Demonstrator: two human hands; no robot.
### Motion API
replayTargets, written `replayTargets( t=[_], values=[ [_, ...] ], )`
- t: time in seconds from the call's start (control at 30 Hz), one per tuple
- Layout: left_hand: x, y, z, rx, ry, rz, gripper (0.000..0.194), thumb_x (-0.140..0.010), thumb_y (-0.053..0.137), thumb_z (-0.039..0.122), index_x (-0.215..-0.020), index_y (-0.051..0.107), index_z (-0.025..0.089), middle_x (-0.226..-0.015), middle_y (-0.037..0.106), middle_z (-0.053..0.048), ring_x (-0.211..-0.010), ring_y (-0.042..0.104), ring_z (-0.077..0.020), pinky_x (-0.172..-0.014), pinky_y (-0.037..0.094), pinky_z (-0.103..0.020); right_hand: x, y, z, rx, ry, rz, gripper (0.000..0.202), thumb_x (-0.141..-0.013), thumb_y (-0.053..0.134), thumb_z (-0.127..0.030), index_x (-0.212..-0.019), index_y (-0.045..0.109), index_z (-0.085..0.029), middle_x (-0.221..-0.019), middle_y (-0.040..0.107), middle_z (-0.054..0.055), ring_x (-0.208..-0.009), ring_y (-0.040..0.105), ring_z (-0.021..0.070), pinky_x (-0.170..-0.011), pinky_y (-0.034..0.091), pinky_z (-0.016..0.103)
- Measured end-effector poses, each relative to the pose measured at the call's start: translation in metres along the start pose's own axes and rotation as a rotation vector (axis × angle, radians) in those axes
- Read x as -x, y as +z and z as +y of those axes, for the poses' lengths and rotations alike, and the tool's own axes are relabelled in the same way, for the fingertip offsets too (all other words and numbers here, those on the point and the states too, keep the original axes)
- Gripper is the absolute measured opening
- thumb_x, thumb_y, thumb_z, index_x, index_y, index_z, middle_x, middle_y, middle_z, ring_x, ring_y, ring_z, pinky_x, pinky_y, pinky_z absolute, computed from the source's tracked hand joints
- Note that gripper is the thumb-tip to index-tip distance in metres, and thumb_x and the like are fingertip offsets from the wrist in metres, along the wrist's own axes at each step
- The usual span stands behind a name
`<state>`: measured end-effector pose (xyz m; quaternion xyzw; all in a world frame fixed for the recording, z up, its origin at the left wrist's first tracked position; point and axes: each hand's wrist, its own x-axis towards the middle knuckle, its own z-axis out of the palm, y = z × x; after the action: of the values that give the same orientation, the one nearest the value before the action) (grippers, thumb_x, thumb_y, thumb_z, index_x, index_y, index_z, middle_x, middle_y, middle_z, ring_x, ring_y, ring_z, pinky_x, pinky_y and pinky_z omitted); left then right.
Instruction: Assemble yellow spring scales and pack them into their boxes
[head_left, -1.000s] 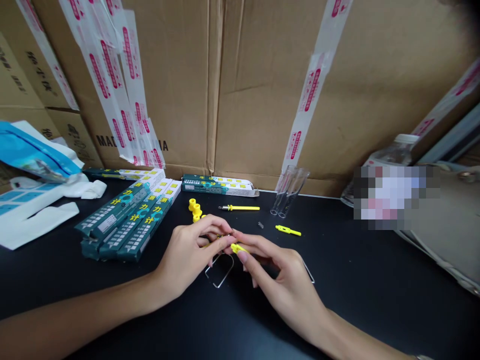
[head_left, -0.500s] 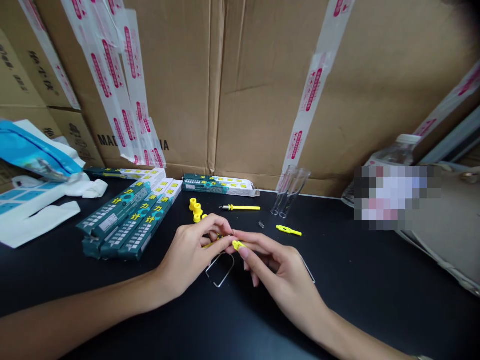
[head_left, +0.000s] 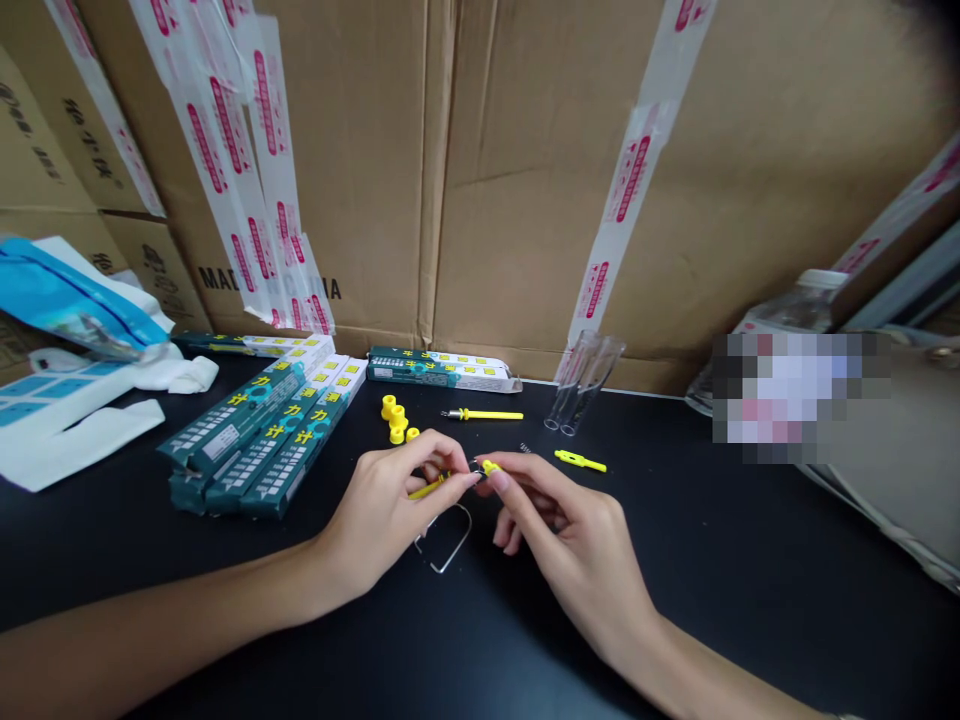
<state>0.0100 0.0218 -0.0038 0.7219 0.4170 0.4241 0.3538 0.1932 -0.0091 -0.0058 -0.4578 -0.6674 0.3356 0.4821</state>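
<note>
My left hand (head_left: 390,520) pinches a thin yellow rod (head_left: 429,488) with a small metal piece near its end. Close by on the right, my right hand (head_left: 577,525) grips a small yellow part (head_left: 490,467) between thumb and index finger. The fingertips of both hands nearly meet, and the join between the parts is too small to make out. A bent metal wire (head_left: 454,557) lies on the table below my left fingers. Beyond my hands are yellow caps (head_left: 397,418), a yellow rod with a metal end (head_left: 491,415), a spring (head_left: 525,449) and a flat yellow piece (head_left: 581,461).
Two clear tubes (head_left: 581,385) stand at the back. Dark green boxes (head_left: 259,430) lie at the left, with another pair (head_left: 442,370) by the cardboard wall (head_left: 525,200). Far left are a blue packet (head_left: 75,300) and white wrapping; a bottle (head_left: 795,310) and bag (head_left: 892,450) are right.
The yellow part in my right hand has moved slightly up and right and turned. My left fingertips have shifted slightly right. The metal wire seen beside my right hand is now hidden.
</note>
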Motion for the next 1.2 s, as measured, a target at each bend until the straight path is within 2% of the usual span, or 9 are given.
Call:
replayTargets(
  t=[0.1, 0.23, 0.3, 0.67, 0.97, 1.2],
  values=[
    [-0.0004, 0.0000, -0.0004, 0.031, -0.021, -0.008, 0.013, -0.088, 0.067, 0.034, -0.088, 0.062, 0.021, -0.072, 0.064, 0.006, -0.047, 0.056, -0.0060, -0.041, 0.042, -0.014, -0.0008, 0.0010, 0.0011, -0.063, 0.043, -0.024, 0.029, -0.097, 0.055, -0.039, -0.113, 0.069, -0.020, -0.075, 0.070, 0.001, -0.052, 0.062, 0.0111, -0.052, 0.053, 0.022],
    [-0.0005, 0.0000, 0.0017, 0.046, 0.018, -0.002, 0.009, -0.088, 0.068, 0.029, -0.091, 0.062, 0.021, -0.080, 0.070, 0.005, -0.069, 0.070, -0.0105, -0.062, 0.054, -0.016, -0.0019, 0.0019, 0.0031, -0.177, 0.115, -0.089, 0.032, -0.097, 0.055, -0.042, -0.113, 0.070, -0.019, -0.083, 0.071, 0.004, -0.056, 0.063, 0.0110, -0.053, 0.054, 0.022],
    [0.0006, -0.0001, 0.0020, 0.006, 0.061, 0.006, 0.007, -0.089, 0.068, 0.026, -0.092, 0.063, 0.022, -0.083, 0.072, 0.005, -0.077, 0.072, -0.0108, -0.071, 0.056, -0.016, -0.0027, 0.0018, 0.0032, -0.210, 0.133, -0.108, 0.032, -0.096, 0.057, -0.043, -0.111, 0.070, -0.019, -0.083, 0.071, 0.004, -0.056, 0.062, 0.0110, -0.053, 0.053, 0.022],
    [0.0051, 0.0002, -0.0051, -0.202, 0.299, 0.019, 0.014, -0.090, 0.068, 0.018, -0.101, 0.062, 0.026, -0.088, 0.074, 0.009, -0.079, 0.070, -0.0059, -0.076, 0.052, -0.010, -0.0049, 0.0030, 0.0039, -0.242, 0.196, -0.096, 0.032, -0.092, 0.061, -0.047, -0.100, 0.068, -0.017, -0.071, 0.066, 0.001, -0.057, 0.060, 0.0121, -0.054, 0.050, 0.023],
    [0.0051, -0.0003, -0.0058, -0.257, 0.360, 0.040, 0.014, -0.091, 0.067, 0.017, -0.102, 0.063, 0.025, -0.087, 0.073, 0.009, -0.077, 0.070, -0.0053, -0.074, 0.052, -0.008, -0.0079, 0.0023, -0.0004, -0.376, 0.230, -0.192, 0.031, -0.095, 0.056, -0.046, -0.090, 0.063, -0.016, -0.069, 0.062, 0.000, -0.059, 0.059, 0.0126, -0.059, 0.053, 0.025],
    [0.0067, -0.0017, -0.0054, -0.353, 0.440, 0.054, 0.012, -0.093, 0.065, 0.017, -0.103, 0.062, 0.024, -0.091, 0.074, 0.007, -0.081, 0.071, -0.0074, -0.079, 0.052, -0.011, -0.0096, 0.0024, -0.0003, -0.378, 0.233, -0.186, 0.034, -0.094, 0.058, -0.047, -0.082, 0.064, -0.016, -0.069, 0.061, 0.001, -0.062, 0.059, 0.0126, -0.064, 0.053, 0.026]
  ],
)
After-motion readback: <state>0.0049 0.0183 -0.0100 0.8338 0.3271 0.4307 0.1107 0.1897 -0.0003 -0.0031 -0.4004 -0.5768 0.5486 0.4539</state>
